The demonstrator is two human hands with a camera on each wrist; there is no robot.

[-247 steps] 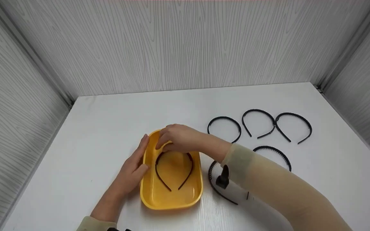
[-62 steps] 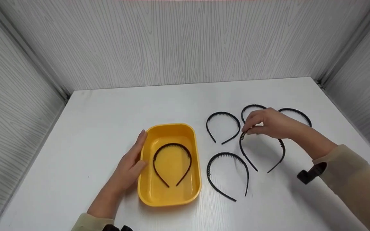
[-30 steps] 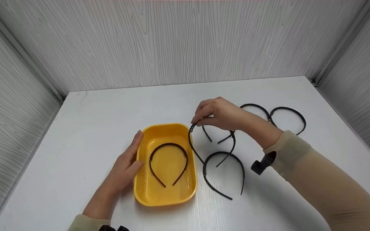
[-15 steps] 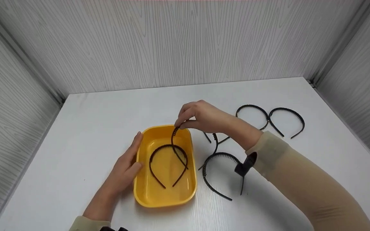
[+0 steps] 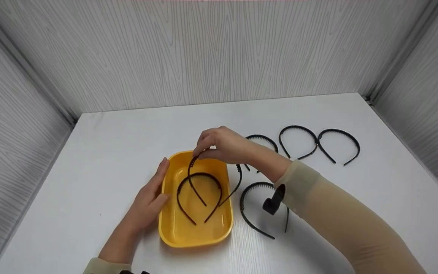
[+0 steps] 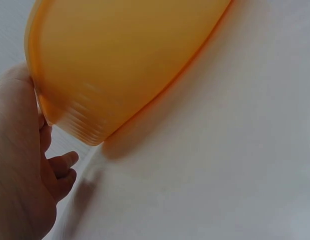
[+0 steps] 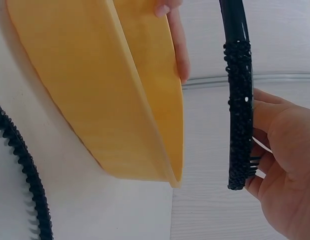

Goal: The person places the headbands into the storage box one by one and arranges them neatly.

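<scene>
Over the far end of a yellow plastic tray, my right hand pinches a black toothed headband by the top of its arch. The headband's legs hang down, one over the tray's inside and one near its right rim; the right wrist view shows the held headband edge-on, above the rim. Another black headband lies flat in the tray, its ends toward me. My left hand holds the tray's left wall, thumb at the rim; in the left wrist view, some fingers curl beyond the tray's corner.
On the white table, right of the tray, lies a headband, partly behind my right wrist. Farther back are another headband, partly covered by my hand, and two touching headbands. Grey wood-grain panels enclose the table's back and sides.
My right hand picked up a headband from the right group and carried it left over the tray. Earlier, that hand was inside the tray above the lying headband. The left hand stays at the tray.
</scene>
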